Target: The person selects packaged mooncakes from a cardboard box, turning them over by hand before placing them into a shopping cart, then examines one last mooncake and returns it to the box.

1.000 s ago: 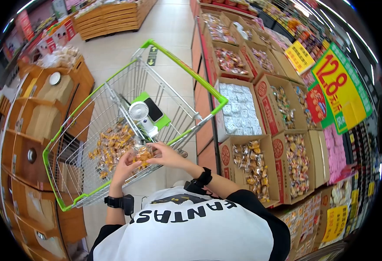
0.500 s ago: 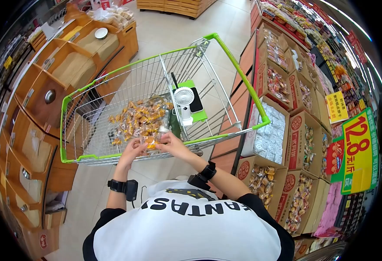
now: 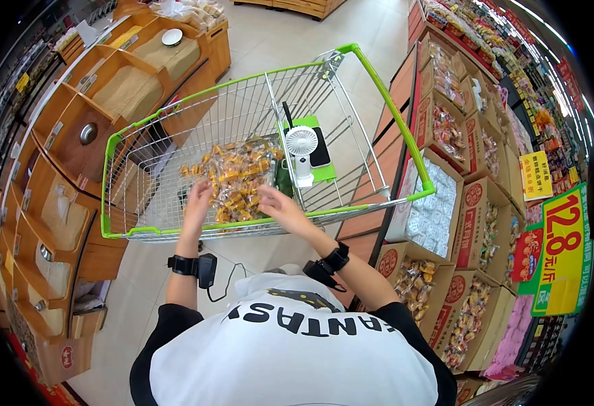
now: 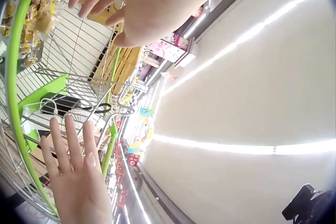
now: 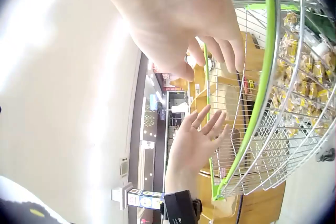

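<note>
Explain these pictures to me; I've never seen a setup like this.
There's no robot here: a person works with two bare hands. The head view comes from a camera worn on the head, looking down at the left hand and right hand. The other two come from cameras worn on the wrists, so each shows its own hand large at the top and the other hand lower down.

The hands are at a shopping cart. In its basket lies a pile of small wrapped snacks; at the handle end are a white fan and a dark, flat, phone-like thing. Neither hand holds anything: the fingers are loose, near the snacks.
</note>
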`<state>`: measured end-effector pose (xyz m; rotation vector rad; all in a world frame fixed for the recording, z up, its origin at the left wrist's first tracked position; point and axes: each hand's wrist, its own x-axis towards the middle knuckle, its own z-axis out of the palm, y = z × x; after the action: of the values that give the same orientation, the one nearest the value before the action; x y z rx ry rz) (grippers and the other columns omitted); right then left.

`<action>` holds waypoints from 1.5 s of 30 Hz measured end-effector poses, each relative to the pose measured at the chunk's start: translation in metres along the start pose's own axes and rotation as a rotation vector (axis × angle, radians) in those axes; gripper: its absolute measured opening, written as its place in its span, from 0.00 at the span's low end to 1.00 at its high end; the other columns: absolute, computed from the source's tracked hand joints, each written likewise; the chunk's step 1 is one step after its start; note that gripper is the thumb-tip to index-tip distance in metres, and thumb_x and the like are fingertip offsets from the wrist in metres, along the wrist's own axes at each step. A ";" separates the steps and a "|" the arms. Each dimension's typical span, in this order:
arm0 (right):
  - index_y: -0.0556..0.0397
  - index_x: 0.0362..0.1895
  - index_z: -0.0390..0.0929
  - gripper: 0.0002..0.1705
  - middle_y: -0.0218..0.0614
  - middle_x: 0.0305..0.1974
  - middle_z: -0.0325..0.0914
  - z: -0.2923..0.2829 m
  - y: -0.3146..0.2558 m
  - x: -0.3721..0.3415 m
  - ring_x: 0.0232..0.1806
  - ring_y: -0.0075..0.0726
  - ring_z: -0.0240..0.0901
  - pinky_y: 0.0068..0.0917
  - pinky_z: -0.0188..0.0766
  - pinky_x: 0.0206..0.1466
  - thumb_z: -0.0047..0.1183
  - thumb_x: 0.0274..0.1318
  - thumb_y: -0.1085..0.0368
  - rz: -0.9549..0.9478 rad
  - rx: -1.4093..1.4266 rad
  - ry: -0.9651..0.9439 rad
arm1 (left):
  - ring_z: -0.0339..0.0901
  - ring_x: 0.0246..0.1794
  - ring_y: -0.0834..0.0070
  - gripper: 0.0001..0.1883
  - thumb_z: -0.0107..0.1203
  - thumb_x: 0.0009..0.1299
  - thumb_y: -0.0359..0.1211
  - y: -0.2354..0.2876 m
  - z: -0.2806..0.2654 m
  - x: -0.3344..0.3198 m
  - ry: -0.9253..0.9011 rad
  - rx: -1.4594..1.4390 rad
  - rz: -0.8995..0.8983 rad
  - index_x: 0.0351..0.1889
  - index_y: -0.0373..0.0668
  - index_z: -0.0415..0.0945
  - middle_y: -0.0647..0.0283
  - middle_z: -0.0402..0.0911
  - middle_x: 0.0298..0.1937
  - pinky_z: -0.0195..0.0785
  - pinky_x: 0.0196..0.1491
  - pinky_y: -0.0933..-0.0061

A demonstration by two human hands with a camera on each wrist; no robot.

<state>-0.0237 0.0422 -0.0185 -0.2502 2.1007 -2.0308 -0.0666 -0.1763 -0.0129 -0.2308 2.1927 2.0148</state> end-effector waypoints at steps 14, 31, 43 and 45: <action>0.58 0.44 0.68 0.15 0.35 0.40 0.72 -0.032 -0.008 -0.075 0.40 0.26 0.70 0.21 0.66 0.42 0.45 0.50 0.69 0.061 0.073 0.144 | 0.71 0.32 0.81 0.07 0.43 0.64 0.27 0.006 0.099 -0.018 -0.450 0.119 0.250 0.37 0.37 0.70 0.64 0.75 0.31 0.63 0.37 0.82; 0.61 0.44 0.68 0.14 0.39 0.39 0.72 -0.074 -0.035 -0.243 0.42 0.27 0.69 0.22 0.65 0.47 0.42 0.53 0.70 -0.038 0.267 1.024 | 0.72 0.32 0.79 0.07 0.42 0.62 0.26 0.042 0.278 -0.101 -1.305 0.160 0.387 0.34 0.35 0.71 0.63 0.75 0.28 0.63 0.37 0.79; 0.59 0.44 0.68 0.13 0.36 0.38 0.71 -0.041 -0.033 -0.343 0.41 0.26 0.68 0.20 0.65 0.44 0.41 0.55 0.67 -0.028 0.316 1.469 | 0.70 0.32 0.81 0.07 0.42 0.63 0.27 0.005 0.338 -0.176 -1.881 0.266 0.326 0.36 0.37 0.70 0.66 0.73 0.29 0.63 0.37 0.81; 0.58 0.44 0.68 0.13 0.36 0.38 0.72 -0.033 -0.025 -0.352 0.39 0.27 0.68 0.21 0.65 0.43 0.42 0.54 0.67 -0.035 0.296 1.495 | 0.73 0.33 0.76 0.09 0.43 0.62 0.27 -0.004 0.342 -0.183 -1.984 0.392 0.385 0.39 0.36 0.69 0.61 0.75 0.30 0.64 0.37 0.78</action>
<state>0.3059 0.1658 0.0183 1.7765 2.1440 -2.8421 0.1167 0.1654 -0.0056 1.5288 1.0310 0.7185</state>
